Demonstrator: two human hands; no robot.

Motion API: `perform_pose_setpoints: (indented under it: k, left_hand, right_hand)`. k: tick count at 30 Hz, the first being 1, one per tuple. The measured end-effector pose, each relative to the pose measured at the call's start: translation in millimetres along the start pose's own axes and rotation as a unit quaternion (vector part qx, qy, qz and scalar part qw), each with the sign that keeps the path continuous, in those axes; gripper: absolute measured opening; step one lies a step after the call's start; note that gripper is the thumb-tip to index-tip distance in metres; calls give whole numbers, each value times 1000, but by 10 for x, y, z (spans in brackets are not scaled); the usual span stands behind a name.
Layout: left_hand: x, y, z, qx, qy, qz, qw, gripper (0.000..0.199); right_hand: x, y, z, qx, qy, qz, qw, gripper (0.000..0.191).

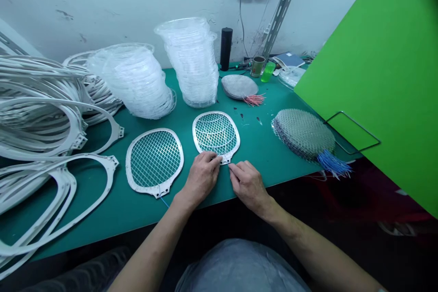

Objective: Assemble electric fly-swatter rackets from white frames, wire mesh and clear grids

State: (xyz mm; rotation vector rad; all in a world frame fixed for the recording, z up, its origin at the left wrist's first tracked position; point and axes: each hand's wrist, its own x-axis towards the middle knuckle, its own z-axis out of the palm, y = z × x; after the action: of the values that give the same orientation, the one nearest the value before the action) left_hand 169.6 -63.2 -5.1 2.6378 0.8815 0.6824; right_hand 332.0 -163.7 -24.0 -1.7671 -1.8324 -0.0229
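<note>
The left hand (201, 178) is closed on the neck of a white racket-shaped frame (215, 132) fitted with wire mesh, while the right hand (248, 185) curls in just beside it, fingertips at the neck, its hold unclear. The frame lies flat on the green table (112, 205), near a second meshed frame (153, 162) and stacked bare frames (34, 114).

This is a small assembly workshop for electric fly swatters. A green-topped workbench (260, 155) runs along a scuffed plaster wall (102, 9) fitted with a slotted steel angle strip (282, 9). Parts lie on it in batches: heaps of white plastic racket frames (41, 114), tall stacks of clear plastic frames (190, 61), and a pile of wire-mesh grids (303, 134) with blue leads (333, 164).
</note>
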Motion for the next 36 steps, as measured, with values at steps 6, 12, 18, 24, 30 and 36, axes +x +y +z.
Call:
perform_pose_setpoints:
  k: [6,12,18,24,30,36]
  left_hand:
    - [-6,-3,24,6,-11,-10,1000,25]
    - [5,26,2,5,-23,-31,999,25]
    - [70,45,-62,2,-58,-51,997,22]
    - [259,72,-192,16,-119,-71,990,23]
    - [355,85,-182,13,-121,-70,990,20]
    - [468,25,-100,-16,-122,-111,986,13]
  right_hand:
    - [36,-20,13,24,2,4,1000,21]
    - [28,-22,7,-6,-14,-13,1000,22]
    - [29,-26,5,-24,-19,-22,999,22]
    - [39,-32,4,-32,-24,-29,999,21]
    - [49,-26,5,-41,-32,-32,998,23]
    - [50,1,5,-44,-40,-33,998,23]
